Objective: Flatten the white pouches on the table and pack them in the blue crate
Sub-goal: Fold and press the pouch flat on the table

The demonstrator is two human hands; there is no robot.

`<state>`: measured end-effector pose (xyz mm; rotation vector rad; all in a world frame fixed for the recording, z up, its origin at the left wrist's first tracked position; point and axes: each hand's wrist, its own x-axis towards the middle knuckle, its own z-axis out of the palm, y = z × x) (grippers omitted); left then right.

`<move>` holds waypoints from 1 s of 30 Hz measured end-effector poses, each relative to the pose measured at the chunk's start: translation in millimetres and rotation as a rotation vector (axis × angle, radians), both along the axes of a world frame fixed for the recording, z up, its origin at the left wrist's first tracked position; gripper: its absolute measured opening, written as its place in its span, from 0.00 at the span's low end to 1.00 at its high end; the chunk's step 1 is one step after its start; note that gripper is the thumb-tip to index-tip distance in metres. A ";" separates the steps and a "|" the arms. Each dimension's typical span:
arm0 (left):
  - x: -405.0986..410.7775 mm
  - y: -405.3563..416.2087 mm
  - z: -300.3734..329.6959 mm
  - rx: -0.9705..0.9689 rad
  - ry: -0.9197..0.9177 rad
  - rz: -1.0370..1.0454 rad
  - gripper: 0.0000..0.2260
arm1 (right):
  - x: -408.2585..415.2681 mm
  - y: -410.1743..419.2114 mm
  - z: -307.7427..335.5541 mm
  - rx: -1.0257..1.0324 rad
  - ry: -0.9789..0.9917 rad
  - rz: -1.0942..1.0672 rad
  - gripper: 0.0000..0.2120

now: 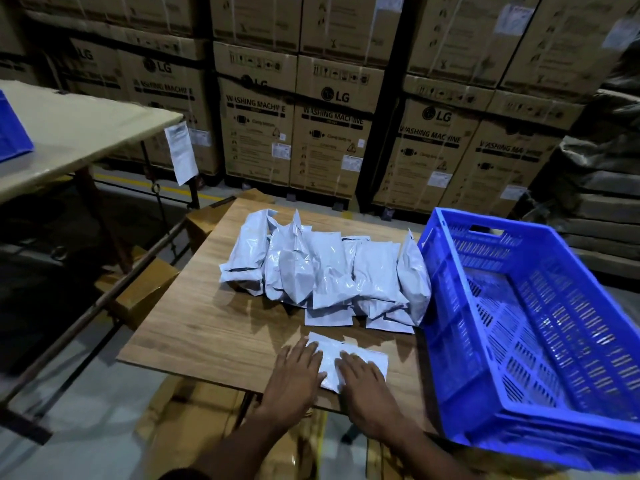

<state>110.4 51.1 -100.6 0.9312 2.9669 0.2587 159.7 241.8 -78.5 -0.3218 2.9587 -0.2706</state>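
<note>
Both palms are pressing flat on one white plastic pouch (349, 358) near the front edge of the wood-grain table top (207, 323). The left hand (294, 379) is lying over the pouch's left end with its fingers spread straight, and the right hand (367, 386) is covering the lower right part, fingers likewise straight and fanned; neither is curling round anything. The pouch is lying flat, slightly askew, with its far corners showing beyond the fingertips.

Just beyond the hands, a heap of puffy white plastic pouches (329, 271) is sitting mid-table, many leaning on one another, a couple lying flat at the heap's near edge. To the right of the hands, the blue perforated plastic crate (450, 341) is resting at the table's right side and overhanging it, and no pouch is showing on its slatted floor; the rightmost pouch of the heap is leaning against its wall.

Off to the far left, a pale table (86, 133) is carrying the corner of another blue bin (12, 133). Behind everything, stacked brown cardboard cartons (329, 133) printed "LG WASHING MACHINE" are filling the back wall.
</note>
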 end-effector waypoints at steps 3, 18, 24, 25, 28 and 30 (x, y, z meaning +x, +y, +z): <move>-14.0 6.4 1.3 -0.025 0.001 -0.081 0.23 | 0.3 -1.2 1.8 0.061 -0.034 -0.004 0.26; -4.2 9.7 6.8 -0.072 -0.208 -0.002 0.33 | -6.7 -10.8 11.6 -0.020 -0.237 -0.192 0.33; -4.0 5.5 2.6 -0.134 -0.195 0.040 0.28 | 3.4 -6.0 5.7 0.036 -0.178 -0.250 0.50; -4.4 5.5 -2.4 -0.137 -0.181 0.045 0.26 | 7.4 -2.0 3.7 0.034 -0.171 -0.261 0.49; -1.1 3.6 -11.1 -0.095 -0.144 0.053 0.25 | 15.9 8.3 -0.8 0.068 -0.148 -0.243 0.46; 0.3 1.1 -16.5 -0.071 -0.097 0.045 0.26 | 17.9 10.2 -4.3 0.081 -0.138 -0.242 0.43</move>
